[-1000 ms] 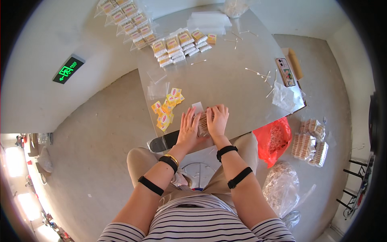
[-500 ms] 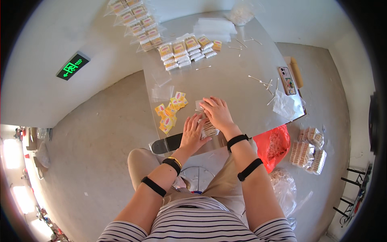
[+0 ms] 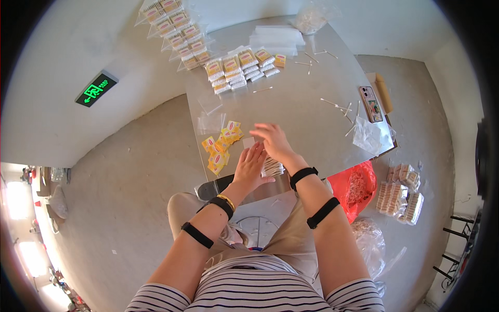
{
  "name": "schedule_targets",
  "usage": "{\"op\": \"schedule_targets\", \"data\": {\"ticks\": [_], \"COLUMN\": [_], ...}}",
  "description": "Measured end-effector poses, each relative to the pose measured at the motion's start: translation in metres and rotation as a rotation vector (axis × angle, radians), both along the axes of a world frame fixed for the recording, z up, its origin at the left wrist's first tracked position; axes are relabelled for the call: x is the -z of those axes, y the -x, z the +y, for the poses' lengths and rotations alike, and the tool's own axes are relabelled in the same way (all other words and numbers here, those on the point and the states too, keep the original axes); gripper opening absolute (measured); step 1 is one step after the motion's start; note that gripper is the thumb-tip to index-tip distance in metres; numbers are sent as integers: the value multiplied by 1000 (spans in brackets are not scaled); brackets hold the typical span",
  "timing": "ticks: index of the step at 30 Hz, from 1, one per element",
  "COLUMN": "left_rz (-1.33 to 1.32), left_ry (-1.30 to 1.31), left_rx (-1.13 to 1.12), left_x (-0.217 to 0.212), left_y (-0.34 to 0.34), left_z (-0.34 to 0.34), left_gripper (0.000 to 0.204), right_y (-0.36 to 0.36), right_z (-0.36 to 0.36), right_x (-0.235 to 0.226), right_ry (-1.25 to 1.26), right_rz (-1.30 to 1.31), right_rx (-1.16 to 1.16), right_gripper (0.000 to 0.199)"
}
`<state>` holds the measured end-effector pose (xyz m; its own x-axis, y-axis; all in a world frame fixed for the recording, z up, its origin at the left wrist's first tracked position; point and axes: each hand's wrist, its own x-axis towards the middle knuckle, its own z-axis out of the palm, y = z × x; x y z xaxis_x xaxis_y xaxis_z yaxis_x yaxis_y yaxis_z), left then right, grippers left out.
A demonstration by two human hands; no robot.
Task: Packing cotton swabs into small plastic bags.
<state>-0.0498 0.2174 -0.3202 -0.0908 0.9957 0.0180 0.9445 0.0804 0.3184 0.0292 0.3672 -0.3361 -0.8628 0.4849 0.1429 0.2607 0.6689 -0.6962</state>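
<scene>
Beside the hands [image 3: 250, 168] — partly covering swabs [image 3: 273, 167] — lie yellow cards [image 3: 222, 145].

Lighting: bright, diffuse; blown-out white patches [image 3: 18, 200], far left; green sign [image 3: 96, 89], glowing. Worktop [image 3: 306, 106]: soft sheen, edges bowed by fisheye. Right hand [image 3: 274, 140]: slightly blurred. Picture corners: black.

The left hand [image 3: 250, 167], thumb spread, extends its fingers toward one o'clock, while the right hand [image 3: 274, 140], loosely curved, points toward ten o'clock.
</scene>
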Motion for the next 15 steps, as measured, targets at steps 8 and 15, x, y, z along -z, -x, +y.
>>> {"op": "schedule_targets", "data": {"ticks": [8,15], "left_rz": [-37,-84], "left_ry": [-10,-82], "left_rx": [-19,-70], "left_x": [-13,-6], "left_y": [-4,2], "left_z": [-3,-3], "left_gripper": [92,63], "right_y": [-65,-86], "right_z": [4,-25], "right_x": [-5,-20], "right_ry": [-37,29], "right_rz": [47,75], "right_rx": [243,279], "right_gripper": [36,35]}}
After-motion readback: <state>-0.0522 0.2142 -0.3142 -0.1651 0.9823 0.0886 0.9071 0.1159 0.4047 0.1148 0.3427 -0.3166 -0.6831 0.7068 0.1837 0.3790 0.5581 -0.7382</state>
